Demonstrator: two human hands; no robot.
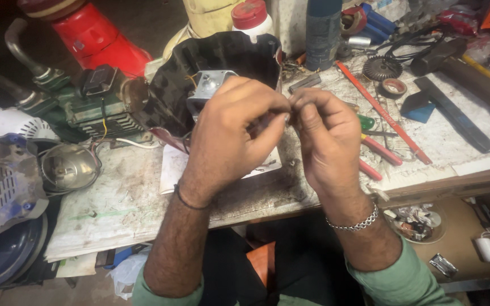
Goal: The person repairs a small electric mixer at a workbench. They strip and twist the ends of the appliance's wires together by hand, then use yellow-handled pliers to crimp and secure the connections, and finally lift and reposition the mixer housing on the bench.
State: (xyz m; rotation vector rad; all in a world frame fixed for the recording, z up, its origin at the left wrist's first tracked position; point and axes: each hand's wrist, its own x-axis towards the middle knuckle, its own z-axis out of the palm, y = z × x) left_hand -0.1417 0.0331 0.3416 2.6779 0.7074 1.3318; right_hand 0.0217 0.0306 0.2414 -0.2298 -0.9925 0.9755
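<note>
**Both hands pinch something small above the bench**

The left hand (231, 133) and right hand (324, 136) meet fingertip to fingertip, pinched narrow on something too small to make out. They hover over the bench's (126, 198) front edge. Just behind them stands a black housing (222, 56) with a grey metal block (208, 85) inside. A red rod (381, 110) lies toward the right edge, and a green motor (94, 110) sits left.

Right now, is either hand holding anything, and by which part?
The left hand and right hand meet fingertip to fingertip, pinching something small between them. It is hidden by the fingers, so neither the thing nor the place of the hold can be told.
</note>
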